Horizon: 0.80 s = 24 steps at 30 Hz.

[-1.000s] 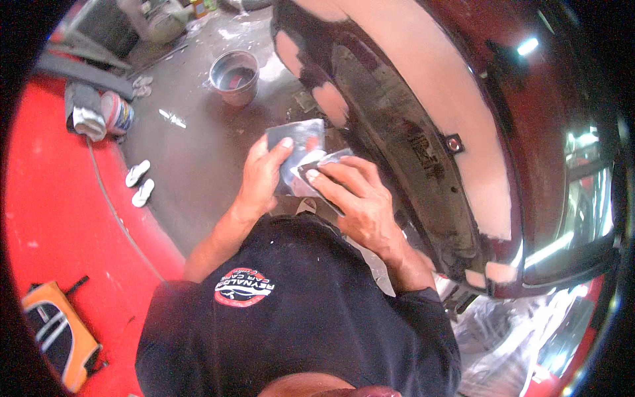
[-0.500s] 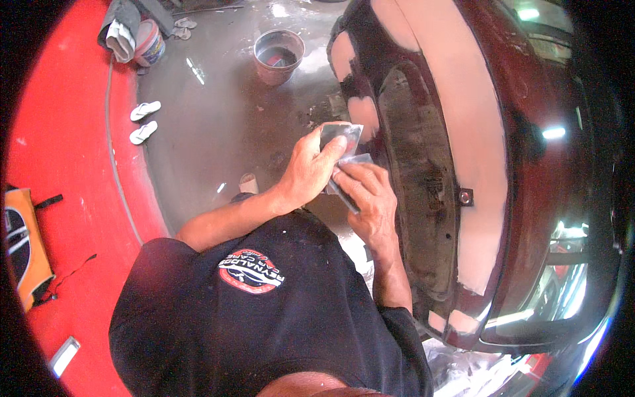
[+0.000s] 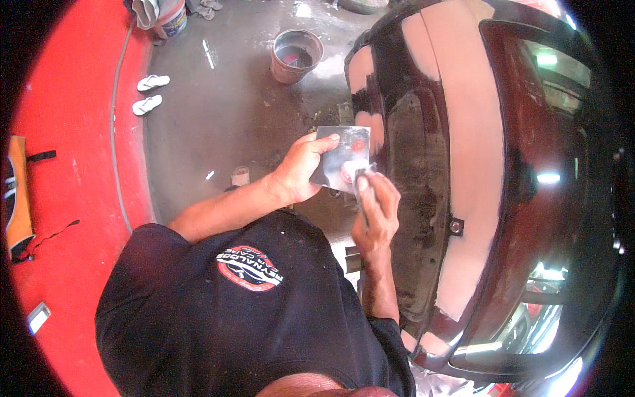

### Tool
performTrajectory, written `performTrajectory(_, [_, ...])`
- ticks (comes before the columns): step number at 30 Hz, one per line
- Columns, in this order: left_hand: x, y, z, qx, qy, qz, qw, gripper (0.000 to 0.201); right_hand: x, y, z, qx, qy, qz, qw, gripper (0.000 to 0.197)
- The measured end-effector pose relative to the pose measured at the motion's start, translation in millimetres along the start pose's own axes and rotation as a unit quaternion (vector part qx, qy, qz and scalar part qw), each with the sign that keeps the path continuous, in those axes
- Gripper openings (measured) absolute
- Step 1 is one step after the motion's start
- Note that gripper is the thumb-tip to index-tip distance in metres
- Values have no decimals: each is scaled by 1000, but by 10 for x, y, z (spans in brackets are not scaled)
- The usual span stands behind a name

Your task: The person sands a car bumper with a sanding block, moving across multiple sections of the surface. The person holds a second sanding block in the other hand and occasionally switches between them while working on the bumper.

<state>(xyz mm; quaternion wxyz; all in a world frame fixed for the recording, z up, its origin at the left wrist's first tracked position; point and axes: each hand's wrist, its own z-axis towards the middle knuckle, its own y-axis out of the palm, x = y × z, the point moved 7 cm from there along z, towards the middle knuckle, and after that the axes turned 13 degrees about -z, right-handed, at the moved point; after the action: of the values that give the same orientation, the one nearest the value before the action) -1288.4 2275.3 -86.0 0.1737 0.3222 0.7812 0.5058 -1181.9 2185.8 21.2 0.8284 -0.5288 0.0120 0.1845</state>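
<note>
My left hand (image 3: 303,171) grips a flat grey metal plate (image 3: 331,159) by its left edge, thumb on top. On the plate sit a dab of whitish putty (image 3: 352,169) and a smaller reddish smear (image 3: 358,145). My right hand (image 3: 377,208) is closed on a thin grey spreader (image 3: 361,188), its upper end at the putty near the plate's right edge. To the right stands a dark red car (image 3: 522,172) with a long pale pinkish filler band (image 3: 473,145) across its body.
A grey bucket (image 3: 296,58) stands on the grey floor ahead. White flip-flops (image 3: 148,104) lie beside the red floor area (image 3: 73,145) at left. A small pale container (image 3: 240,176) is near my left forearm. An orange and black bag (image 3: 20,205) is at far left.
My left hand has turned the plate so its face with the putty shows. My right hand has moved slightly lower and right with the spreader. The view has shifted.
</note>
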Motion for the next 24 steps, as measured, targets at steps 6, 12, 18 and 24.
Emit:
performTrajectory(6, [141,127,-7,-44,108,111,987,28,165,-109,135,31,51,-40,997,63])
performTrajectory(12, [152,214,-90,-102,91,231,963,29,4,-274,115,-111,22,-42,993,63])
performTrajectory(18, [104,170,-109,-62,7,72,995,35,229,-235,-6,47,-2,-132,990,57])
performTrajectory(24, [130,329,-208,-107,216,423,873,40,7,93,302,-123,-11,-7,992,60])
